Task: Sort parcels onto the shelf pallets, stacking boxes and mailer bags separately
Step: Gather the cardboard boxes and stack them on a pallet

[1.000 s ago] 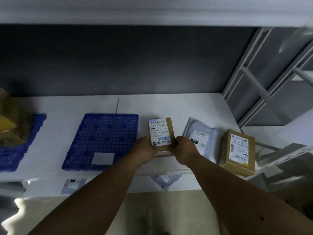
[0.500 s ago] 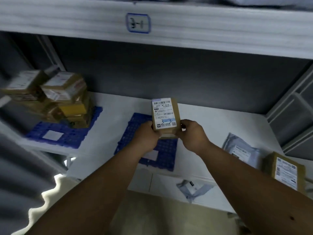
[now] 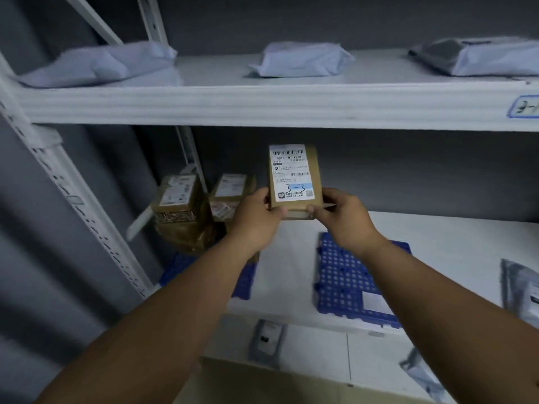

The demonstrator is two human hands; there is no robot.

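Small cardboard box (image 3: 294,182): held upright in the air, label facing the person, pinched at its lower corners by the left hand (image 3: 258,218) and the right hand (image 3: 345,221). A second ago it sat low, just right of the empty blue pallet (image 3: 350,282); now it is lifted and carried leftward, toward the stack of boxes (image 3: 192,211) on the left pallet (image 3: 242,279). Judgement: the box is sorted as a box, bound for that stack. Mailer bag (image 3: 520,290): lying at the shelf's right edge, unsorted.
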